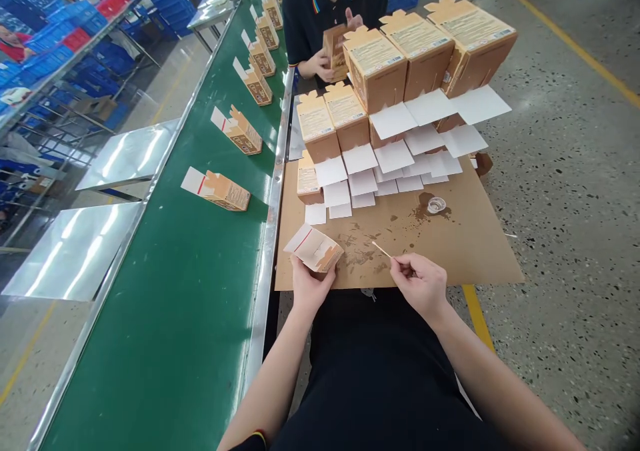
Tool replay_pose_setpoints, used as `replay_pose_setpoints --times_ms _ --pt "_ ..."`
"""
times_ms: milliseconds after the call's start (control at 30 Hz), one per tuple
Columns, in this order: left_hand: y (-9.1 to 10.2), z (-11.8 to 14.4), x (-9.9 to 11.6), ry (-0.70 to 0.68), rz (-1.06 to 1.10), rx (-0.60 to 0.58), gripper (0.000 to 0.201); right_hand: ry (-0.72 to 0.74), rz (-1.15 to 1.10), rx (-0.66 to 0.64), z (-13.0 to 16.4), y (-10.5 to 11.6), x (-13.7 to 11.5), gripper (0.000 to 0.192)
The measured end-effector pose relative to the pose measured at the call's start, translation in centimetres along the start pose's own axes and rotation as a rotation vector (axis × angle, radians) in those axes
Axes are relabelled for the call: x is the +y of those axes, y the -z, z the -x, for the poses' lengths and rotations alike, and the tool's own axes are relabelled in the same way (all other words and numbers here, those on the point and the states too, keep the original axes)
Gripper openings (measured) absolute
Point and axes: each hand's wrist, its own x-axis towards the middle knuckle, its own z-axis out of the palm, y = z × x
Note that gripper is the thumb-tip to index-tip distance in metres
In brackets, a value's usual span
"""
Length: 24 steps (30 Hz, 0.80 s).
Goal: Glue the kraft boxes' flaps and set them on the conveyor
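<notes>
At the near edge of a stained cardboard work board point(450, 251), a person's left hand point(309, 287) is closing around a small carton point(315, 247), its white flap hanging open, while the right hand point(420, 283) is pinching a thin stick point(382, 249). The carton is looking light, thin-walled and easily crushed, best held by its side panels. Finished cartons are riding the green conveyor belt point(175, 317) at left.
</notes>
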Motion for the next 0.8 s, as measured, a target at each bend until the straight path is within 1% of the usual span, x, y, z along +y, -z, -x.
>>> replay_pose_setpoints --times_ms 67,167,233,267,333,400,467,533,600,667,700,733,800 --pt "-0.2 -0.1 0.0 0.003 0.005 -0.014 0.078 -0.011 0.001 0.018 0.3 0.4 -0.2 0.031" --pt "-0.3 -0.4 0.1 0.012 -0.009 -0.048 0.080 0.003 -0.011 0.016 0.4 0.2 -0.5 0.033" --pt "0.4 -0.9 0.0 0.010 -0.006 -0.011 0.083 0.023 -0.020 0.014 0.3 0.2 -0.7 0.033" --pt "1.3 -1.3 -0.1 0.015 -0.003 0.039 0.084 0.034 -0.023 0.021 0.2 0.3 -0.7 0.033" --pt "4.0 -2.5 -0.5 0.027 0.001 0.195 0.086 0.051 -0.026 0.049 -0.1 0.7 -0.6 0.031" --pt "7.9 -4.2 -0.9 0.019 -0.001 0.365 0.090 0.053 -0.025 0.077 -0.4 1.3 -0.4 0.029" --pt "12.2 -6.1 -1.3 0.006 -0.003 0.475 0.094 0.034 -0.017 0.083 -0.8 1.8 -0.2 0.029" --pt "15.9 -7.7 -1.8 0.038 -0.012 0.524 0.094 0.018 -0.011 0.080 -1.2 2.2 0.0 0.029" --pt "18.3 -8.5 -2.4 0.114 -0.028 0.486 0.092 0.015 -0.012 0.086 -1.6 2.5 0.2 0.028" --pt "19.2 -8.0 -3.1 0.162 -0.046 0.425 0.089 0.016 -0.009 0.100 -1.8 2.9 0.4 0.027" --pt "19.1 -7.4 -3.4 0.157 -0.060 0.435 0.087 0.012 0.001 0.110 -1.8 3.2 0.6 0.027" --pt "18.8 -6.5 -3.7 0.133 -0.078 0.489 0.083 0.005 0.016 0.129 -1.8 3.6 1.0 0.027" --pt "17.3 -4.7 -3.9 0.015 -0.116 0.663 0.071 -0.008 0.051 0.192 -1.8 4.6 1.8 0.026"
